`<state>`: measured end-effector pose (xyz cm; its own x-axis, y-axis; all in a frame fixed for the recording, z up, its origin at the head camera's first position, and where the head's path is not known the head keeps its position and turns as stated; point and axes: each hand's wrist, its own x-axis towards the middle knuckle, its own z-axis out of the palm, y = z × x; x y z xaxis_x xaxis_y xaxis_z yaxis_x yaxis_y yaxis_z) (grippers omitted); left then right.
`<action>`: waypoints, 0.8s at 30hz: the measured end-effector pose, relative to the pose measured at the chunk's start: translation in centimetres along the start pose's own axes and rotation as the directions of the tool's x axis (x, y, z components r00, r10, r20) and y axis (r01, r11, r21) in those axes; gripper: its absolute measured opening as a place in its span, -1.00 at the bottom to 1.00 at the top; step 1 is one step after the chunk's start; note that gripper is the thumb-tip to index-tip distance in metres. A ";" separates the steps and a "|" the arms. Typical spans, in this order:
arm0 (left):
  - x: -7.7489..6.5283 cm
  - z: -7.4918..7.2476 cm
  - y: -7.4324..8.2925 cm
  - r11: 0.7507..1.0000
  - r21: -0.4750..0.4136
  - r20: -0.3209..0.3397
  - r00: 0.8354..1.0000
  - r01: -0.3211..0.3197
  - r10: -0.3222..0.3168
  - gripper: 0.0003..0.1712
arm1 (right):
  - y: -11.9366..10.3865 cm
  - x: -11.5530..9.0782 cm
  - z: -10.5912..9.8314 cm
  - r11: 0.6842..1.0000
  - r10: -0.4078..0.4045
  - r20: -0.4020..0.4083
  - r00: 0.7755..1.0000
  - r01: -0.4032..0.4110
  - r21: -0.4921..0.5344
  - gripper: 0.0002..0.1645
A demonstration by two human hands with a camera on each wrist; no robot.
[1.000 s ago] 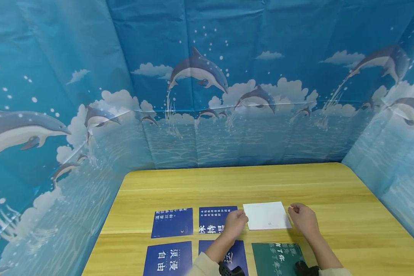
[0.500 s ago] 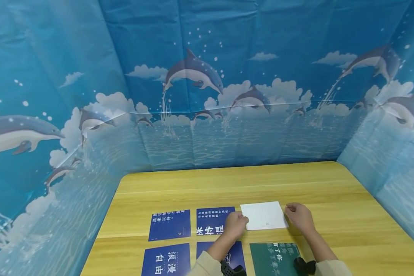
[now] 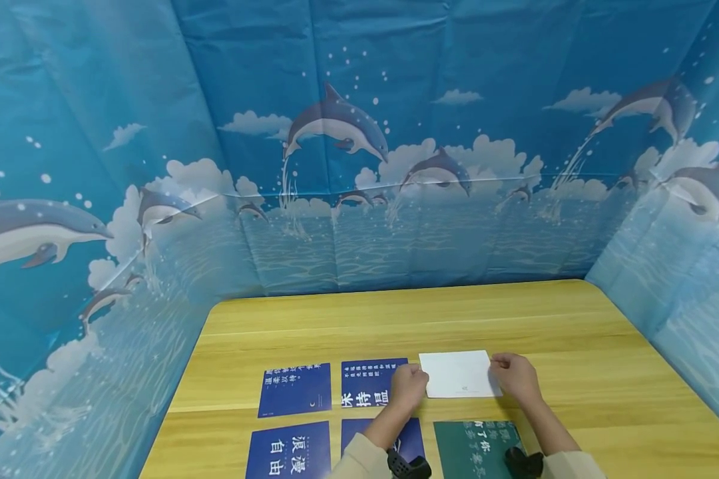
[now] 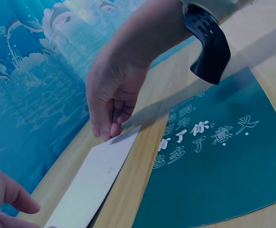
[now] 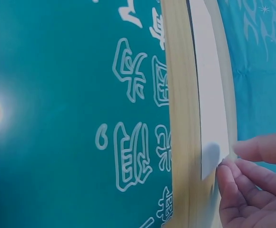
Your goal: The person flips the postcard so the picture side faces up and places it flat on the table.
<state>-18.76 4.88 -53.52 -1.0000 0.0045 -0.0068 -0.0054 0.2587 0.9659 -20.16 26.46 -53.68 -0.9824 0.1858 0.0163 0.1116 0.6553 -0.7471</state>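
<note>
A white postcard, blank side up apart from a small mark, lies in the back row at the right end. My left hand holds its left edge, fingers curled; in the left wrist view that hand is cut off by the frame. At the other end my right hand pinches the right edge between thumb and fingers. The right wrist view shows these fingertips at the card's corner. Just in front lies a green postcard with white characters, partly covered by the right wrist's black strap.
Several blue postcards lie to the left: one at the back left, one under the left hand's side, one at the front left, and one partly hidden by the left forearm. A dolphin-print cloth surrounds the wooden table.
My right hand has moved left, from beside the white postcard onto its right edge. The left hand stays at the left edge. The head view has shifted slightly.
</note>
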 end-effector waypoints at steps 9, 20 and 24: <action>0.0 0.7 -0.4 0.993 0.088 -0.056 0.995 -0.082 0.087 -0.63 | 0.0 -0.2 -0.2 0.997 0.069 0.020 0.997 -0.069 0.015 -0.61; 0.6 1.7 -0.6 0.983 0.150 -0.126 0.984 -0.109 0.128 -0.60 | 0.3 -0.4 -0.4 0.993 0.106 0.011 0.994 -0.107 0.058 -0.53; 0.7 1.8 -0.8 0.982 0.155 -0.141 0.981 -0.111 0.133 -0.46 | 0.1 -0.4 -0.4 0.989 0.120 0.020 0.993 -0.121 0.080 -0.48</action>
<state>-19.47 6.39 -54.80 -0.9827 -0.0972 0.1580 0.1062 0.4033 0.9089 -19.73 26.76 -53.55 -0.9648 0.2483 -0.0863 0.2170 0.5671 -0.7945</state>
